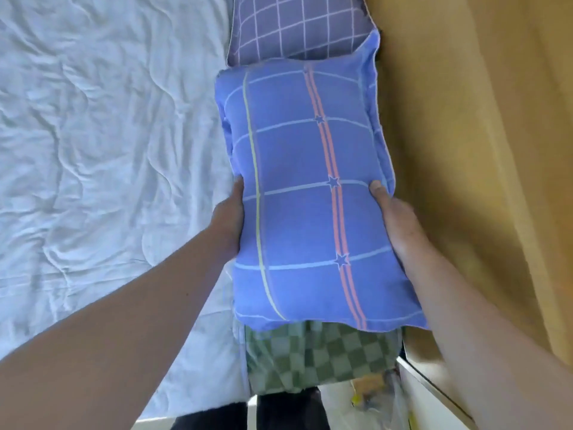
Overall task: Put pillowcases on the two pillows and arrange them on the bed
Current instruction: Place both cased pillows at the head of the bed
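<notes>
At the far left lies the bed's white quilted cover (93, 150), rumpled and spread across the mattress. Next comes the left hand (228, 218), pressed against the left long edge of the blue plaid pillow (304, 193); its thumb lies along that edge and the fingers are hidden beneath, so it appears to grip the pillow from the side and below. The pillow, already in its blue case with a yellow stripe and a pink starred stripe, is held between the 2 hands, its far end just overlapping the purple checked pillow (294, 26) that lies at the top of the frame beside the headboard. A green checkered cloth (319, 358) shows under its near end. The right hand (400, 225) clasps the right long edge, thumb on top and fingers out of sight underneath. Farthest right stands the tan wooden headboard (465, 150). The pillow looks light, soft and squashy: it dents under the thumbs, so a hold at the middle of both long sides seems best, since 1 hand alone would likely let it sag and fold.
</notes>
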